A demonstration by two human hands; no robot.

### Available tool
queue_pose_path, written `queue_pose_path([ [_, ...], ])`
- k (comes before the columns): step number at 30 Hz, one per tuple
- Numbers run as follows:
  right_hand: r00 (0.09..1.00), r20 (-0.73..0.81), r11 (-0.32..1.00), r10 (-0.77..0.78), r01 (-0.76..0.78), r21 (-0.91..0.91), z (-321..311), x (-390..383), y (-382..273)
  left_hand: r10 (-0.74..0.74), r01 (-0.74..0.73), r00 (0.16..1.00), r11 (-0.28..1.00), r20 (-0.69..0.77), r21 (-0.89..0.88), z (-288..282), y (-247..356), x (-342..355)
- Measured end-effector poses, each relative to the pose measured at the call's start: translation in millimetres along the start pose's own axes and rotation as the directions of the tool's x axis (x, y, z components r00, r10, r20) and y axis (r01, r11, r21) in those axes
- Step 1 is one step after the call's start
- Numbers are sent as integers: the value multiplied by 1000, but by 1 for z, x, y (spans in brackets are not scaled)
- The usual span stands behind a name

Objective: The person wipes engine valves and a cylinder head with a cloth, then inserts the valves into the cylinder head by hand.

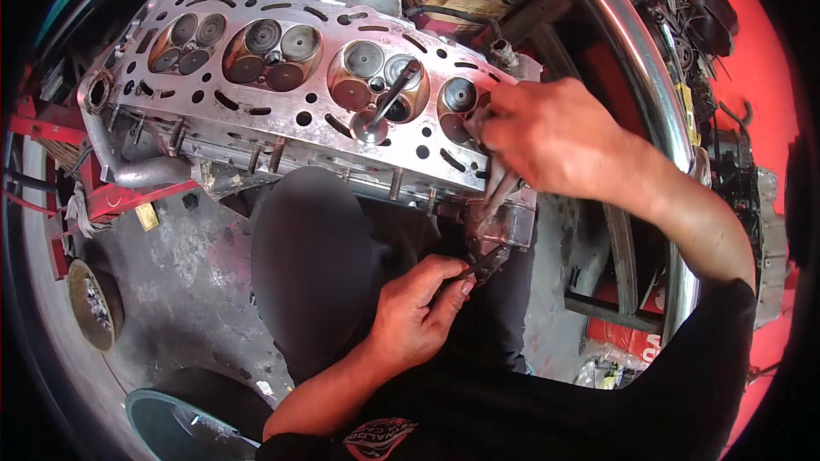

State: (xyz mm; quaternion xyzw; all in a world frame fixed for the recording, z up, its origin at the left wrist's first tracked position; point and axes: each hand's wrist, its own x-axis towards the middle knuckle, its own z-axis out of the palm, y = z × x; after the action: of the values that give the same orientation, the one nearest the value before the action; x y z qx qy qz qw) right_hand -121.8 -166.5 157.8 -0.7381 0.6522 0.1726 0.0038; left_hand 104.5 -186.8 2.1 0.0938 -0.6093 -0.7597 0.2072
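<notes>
A metal cylinder head (316,111) lies with its combustion chambers and round valve faces upward. My right hand (555,137), slightly blurred, is closed over the rightmost chamber (459,96), its fingertips down at the chamber's edge. From under its fingers hangs a crumpled greyish piece that looks like a rag (502,188). Lower down, my left hand (418,312) pinches a slim dark piece (465,274) between thumb and fingers; its exact kind is unclear. One loose engine valve (371,129) leans at the third chamber, shiny disc toward me and dark stem slanting up.
Threaded studs (396,183) stick out along the head's near side. A thick chrome tube (656,77) curves past on the right. Red metal framing (124,198) is at the left. On the floor sit a round container (92,306) and a dark basin (145,418).
</notes>
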Motion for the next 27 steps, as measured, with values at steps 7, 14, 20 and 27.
queue_pose_path([
  [7, 903, 112, 538, 416, -343, 770, -9, -66, 52, -13, 14, 1000, 999, 13, -44, -4, 3, -4],
  [14, 466, 179, -197, 867, -10, 980, 16, -140, 15, -7, 13, 994, 998, 110, -55, 0, 0, -3],
  [20, 432, 32, 43, 901, -163, 986, 42, -111, 1, -18, 26, 995, 996, 96, -86, 4, -1, -3],
  [27, 708, -440, 725, 552, -148, 672, 43, -29, -16, -8, 10, 997, 999, 83, -30, 3, -1, -3],
])
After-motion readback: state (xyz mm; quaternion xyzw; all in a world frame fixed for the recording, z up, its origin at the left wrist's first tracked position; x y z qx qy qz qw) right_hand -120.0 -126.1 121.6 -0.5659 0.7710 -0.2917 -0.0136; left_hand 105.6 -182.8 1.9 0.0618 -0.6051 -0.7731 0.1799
